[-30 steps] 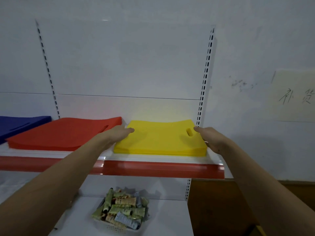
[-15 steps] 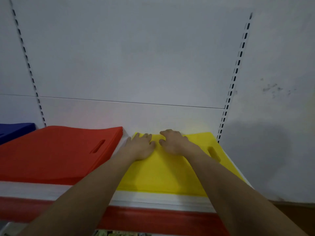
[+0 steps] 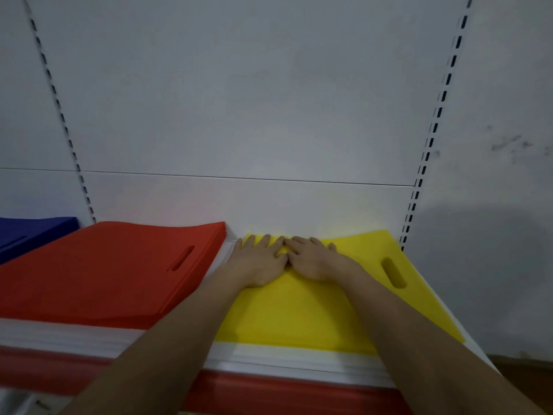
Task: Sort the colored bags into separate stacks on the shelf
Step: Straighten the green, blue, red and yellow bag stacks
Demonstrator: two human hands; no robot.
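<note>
Yellow bags [image 3: 299,313] lie stacked flat at the right end of the shelf [image 3: 269,359], a handle slot near their right edge. Both hands press palm-down on the stack's far part, fingers straight and spread: the left hand [image 3: 257,260] beside the right hand [image 3: 311,259], fingertips touching. Just left sits the red stack [image 3: 98,274], apart from the yellow; further left, the blue stack [image 3: 33,232]. Behind stands a white back panel [image 3: 239,100].

A shop: a white metal display shelf [image 3: 299,359] with a red price strip [image 3: 269,393] along its front, slotted white uprights [image 3: 431,145] on the back panel, and stacked flat coloured bags [image 3: 98,274].
</note>
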